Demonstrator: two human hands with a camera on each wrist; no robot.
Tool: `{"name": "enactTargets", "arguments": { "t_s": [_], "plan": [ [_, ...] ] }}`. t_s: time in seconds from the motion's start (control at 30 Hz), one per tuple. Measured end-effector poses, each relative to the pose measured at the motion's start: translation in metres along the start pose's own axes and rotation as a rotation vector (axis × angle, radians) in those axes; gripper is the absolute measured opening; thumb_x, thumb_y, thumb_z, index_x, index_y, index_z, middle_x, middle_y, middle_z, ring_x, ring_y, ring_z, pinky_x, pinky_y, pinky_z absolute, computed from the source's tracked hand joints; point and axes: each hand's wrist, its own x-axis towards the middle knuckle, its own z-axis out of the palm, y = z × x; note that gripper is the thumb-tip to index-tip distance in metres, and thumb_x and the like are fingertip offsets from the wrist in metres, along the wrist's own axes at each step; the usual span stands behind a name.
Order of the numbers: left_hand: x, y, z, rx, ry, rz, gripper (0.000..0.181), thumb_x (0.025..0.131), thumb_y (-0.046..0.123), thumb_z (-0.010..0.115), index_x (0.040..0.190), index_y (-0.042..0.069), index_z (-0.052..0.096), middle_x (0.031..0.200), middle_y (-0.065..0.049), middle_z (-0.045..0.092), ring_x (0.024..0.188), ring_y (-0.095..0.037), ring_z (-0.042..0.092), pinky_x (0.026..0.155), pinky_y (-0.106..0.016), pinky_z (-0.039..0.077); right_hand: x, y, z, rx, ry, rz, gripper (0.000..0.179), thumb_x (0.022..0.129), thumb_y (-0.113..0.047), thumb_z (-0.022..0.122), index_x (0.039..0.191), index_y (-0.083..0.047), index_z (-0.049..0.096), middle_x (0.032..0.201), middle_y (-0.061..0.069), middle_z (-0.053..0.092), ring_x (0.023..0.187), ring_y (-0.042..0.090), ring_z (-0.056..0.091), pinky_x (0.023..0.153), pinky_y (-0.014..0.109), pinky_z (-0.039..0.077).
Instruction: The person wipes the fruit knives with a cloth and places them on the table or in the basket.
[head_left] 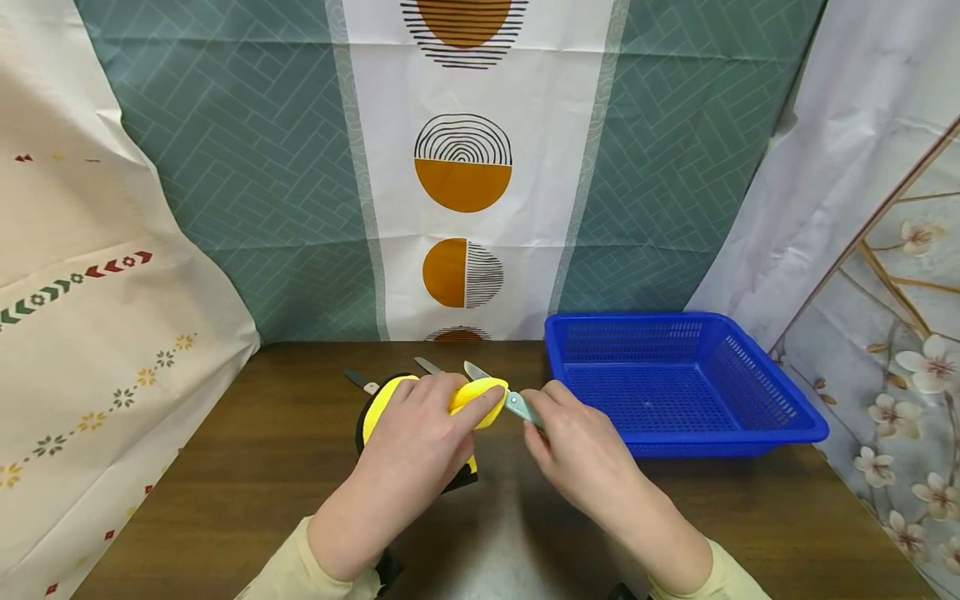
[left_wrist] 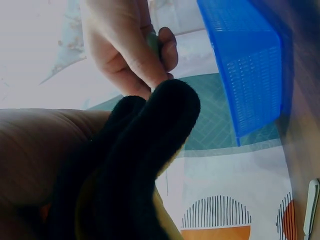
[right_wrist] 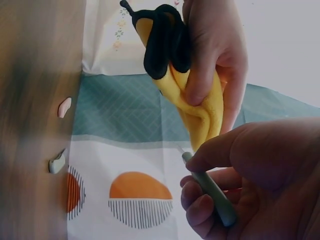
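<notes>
In the head view, my left hand [head_left: 420, 433] grips a yellow cloth [head_left: 480, 400] with black edging, bunched between thumb and fingers. My right hand [head_left: 581, 442] holds a folding knife [head_left: 517, 404] by its pale green handle. Yellow folds cover the handle's blade end, so much of the blade is hidden. A pointed blade [head_left: 474, 371] shows just beyond the cloth, in line with the handle. The right wrist view has the knife handle [right_wrist: 215, 197] pinched between thumb and fingers, its front end right at the lower tip of the cloth [right_wrist: 200, 110].
A blue plastic basket [head_left: 690, 437] stands on the wooden table [head_left: 247, 483] at the right. Behind the hands lie other knives, one with a dark blade [head_left: 356, 379] and another with a grey blade [head_left: 427, 365]. Patterned curtains [head_left: 262, 167] enclose the table.
</notes>
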Motion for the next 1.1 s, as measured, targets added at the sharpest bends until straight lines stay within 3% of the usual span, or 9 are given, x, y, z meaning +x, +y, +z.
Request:
{"name": "enactTargets", "arguments": {
  "t_s": [0.5,1.1],
  "plan": [
    [-0.0016,0.0037,0.0036,0.05,0.011,0.03,0.053,0.082,0.011,0.087,0.129,0.029,0.072,0.106,-0.011,0.066,0.092,-0.033,0.068,0.082,-0.045,0.055,-0.001,-0.0017,-0.0059,0.014,0.007,-0.027,0.026,0.096,-0.003,0.08,0.121,-0.001,0.075,0.095,-0.001,0.059,0.066,0.007,0.05,0.059,0.026,0.05],
    [-0.0016,-0.0009,0.0012,0.043,-0.022,-0.001,0.057,0.081,0.013,0.089,0.133,0.031,0.072,0.111,-0.011,0.067,0.095,-0.035,0.068,0.082,-0.046,0.054,-0.0021,-0.0011,-0.0095,0.048,-0.002,-0.029,0.027,0.098,-0.003,0.078,0.124,-0.002,0.074,0.096,-0.002,0.059,0.068,0.007,0.05,0.06,0.026,0.049]
  ]
}}
